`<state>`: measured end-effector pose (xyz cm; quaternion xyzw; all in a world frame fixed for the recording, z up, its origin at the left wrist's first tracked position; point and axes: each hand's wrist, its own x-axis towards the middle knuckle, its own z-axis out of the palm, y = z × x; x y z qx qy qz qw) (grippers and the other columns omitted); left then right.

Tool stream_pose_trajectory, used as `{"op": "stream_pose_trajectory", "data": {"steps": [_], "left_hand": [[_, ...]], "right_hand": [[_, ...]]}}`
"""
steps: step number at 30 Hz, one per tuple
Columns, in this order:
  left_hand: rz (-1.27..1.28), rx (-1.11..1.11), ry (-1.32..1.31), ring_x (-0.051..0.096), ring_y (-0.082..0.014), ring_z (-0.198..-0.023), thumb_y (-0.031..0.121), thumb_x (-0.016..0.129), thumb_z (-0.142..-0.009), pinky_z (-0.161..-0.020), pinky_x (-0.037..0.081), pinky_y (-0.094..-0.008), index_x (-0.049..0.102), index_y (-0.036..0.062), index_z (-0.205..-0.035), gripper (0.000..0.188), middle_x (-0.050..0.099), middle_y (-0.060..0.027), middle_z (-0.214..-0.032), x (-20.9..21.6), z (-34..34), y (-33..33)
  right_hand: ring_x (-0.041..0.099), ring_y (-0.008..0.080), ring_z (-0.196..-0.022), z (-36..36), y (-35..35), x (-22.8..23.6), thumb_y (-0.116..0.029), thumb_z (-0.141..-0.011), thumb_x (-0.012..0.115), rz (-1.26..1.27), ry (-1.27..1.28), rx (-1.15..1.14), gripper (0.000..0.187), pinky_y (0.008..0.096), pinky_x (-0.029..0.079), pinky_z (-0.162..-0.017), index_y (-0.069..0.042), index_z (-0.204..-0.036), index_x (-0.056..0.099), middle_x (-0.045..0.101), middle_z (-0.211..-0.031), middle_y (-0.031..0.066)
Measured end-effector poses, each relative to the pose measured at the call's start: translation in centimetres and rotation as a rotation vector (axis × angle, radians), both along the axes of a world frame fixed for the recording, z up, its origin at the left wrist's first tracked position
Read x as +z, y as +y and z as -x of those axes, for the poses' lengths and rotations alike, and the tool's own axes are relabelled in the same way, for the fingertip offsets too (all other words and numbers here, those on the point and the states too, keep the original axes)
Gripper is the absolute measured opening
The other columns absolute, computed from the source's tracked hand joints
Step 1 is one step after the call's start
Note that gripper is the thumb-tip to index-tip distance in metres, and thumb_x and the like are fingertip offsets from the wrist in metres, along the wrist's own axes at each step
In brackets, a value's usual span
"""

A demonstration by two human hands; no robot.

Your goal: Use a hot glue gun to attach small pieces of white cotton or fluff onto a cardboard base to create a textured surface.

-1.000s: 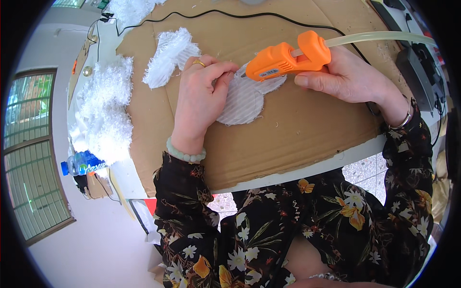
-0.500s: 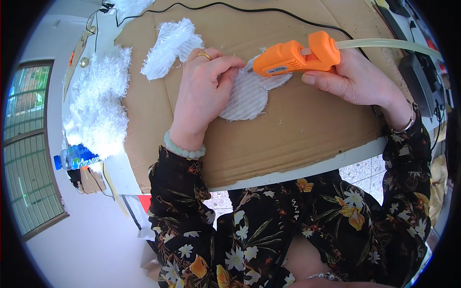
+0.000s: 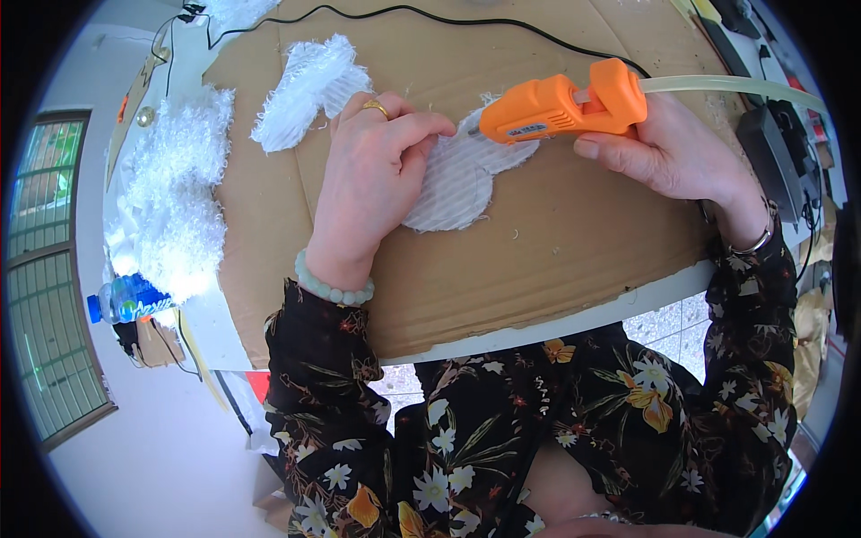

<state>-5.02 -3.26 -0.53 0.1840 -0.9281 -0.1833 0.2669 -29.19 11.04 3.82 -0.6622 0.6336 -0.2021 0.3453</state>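
My right hand [image 3: 668,148] is wrapped round an orange hot glue gun [image 3: 543,108] with a pale glue stick running out of its back. The dark nozzle points left, at a white striped fabric cutout [image 3: 453,193] with rounded lobes and frayed edges. Pinched fingers of my left hand [image 3: 372,175] hold that cutout at its left edge, a short way from the nozzle; the fingertips are partly hidden. Beyond my left hand lies another white piece, of fuzzy fabric [image 3: 305,94], partly showing a striped face.
A brown cardboard sheet [image 3: 556,233] covers the table. Shaggy white fabric [image 3: 179,188] lies along the left side, with a blue-labelled bottle [image 3: 130,299] below it. A black cord [image 3: 484,20] crosses the far side. A dark grey box [image 3: 769,161] stands at the right.
The glue gun's nozzle has moved slightly right, away from my left fingertips. My left hand keeps its pinch on the cutout. The whole view has shifted a little.
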Motion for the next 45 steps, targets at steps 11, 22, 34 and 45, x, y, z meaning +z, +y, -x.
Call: {"op": "stream_pose_trajectory", "data": {"steps": [11, 22, 34, 45], "left_hand": [[0.106, -0.042, 0.012, 0.056, -0.0261, -0.076, -0.004, 0.061, -0.069, -0.077, 0.043, -0.0379, 0.069, 0.0113, -0.079, 0.02, 0.057, -0.0055, -0.073, 0.0, -0.1, 0.0], [0.279, -0.009, -0.087, 0.055, -0.0262, -0.09, -0.003, 0.063, -0.068, -0.084, 0.039, -0.0403, 0.067, 0.012, -0.096, 0.033, 0.058, -0.0043, -0.084, 1.2, 0.3, 1.4], [0.27, -0.004, -0.191, 0.053, -0.0317, -0.103, -0.007, 0.055, -0.071, -0.094, 0.039, -0.0419, 0.066, 0.0111, -0.107, 0.042, 0.062, -0.0066, -0.107, 1.2, 0.9, 1.4], [0.259, -0.041, -0.178, 0.055, -0.0307, -0.099, -0.009, 0.054, -0.068, -0.095, 0.038, -0.0404, 0.068, 0.0134, -0.102, 0.044, 0.063, -0.0053, -0.104, 1.1, 1.1, 1.4]], "right_hand": [[0.054, 0.0143, -0.063, 0.9, 0.3, -0.2, -0.034, -0.089, 0.062, 0.139, 0.007, 0.012, 0.045, 0.0268, 0.044, -0.061, -0.003, -0.121, 0.053, 0.054, -0.071, 0.0041], [0.054, 0.0124, -0.062, 1.9, 0.8, 0.9, -0.036, -0.088, 0.064, 0.005, 0.037, -0.042, 0.05, 0.0253, 0.045, -0.059, -0.001, -0.121, 0.052, 0.055, -0.072, 0.004], [0.046, 0.0213, -0.059, 1.9, 0.9, 0.3, -0.039, -0.088, 0.06, 0.085, 0.003, -0.047, 0.043, 0.0333, 0.041, -0.057, 0.0, -0.106, 0.058, 0.049, -0.065, 0.0087], [0.048, 0.0259, -0.061, 2.2, 0.7, 1.0, -0.043, -0.089, 0.058, 0.132, 0.079, 0.016, 0.046, 0.0364, 0.042, -0.059, 0.0, -0.104, 0.057, 0.05, -0.066, 0.0116]]}}
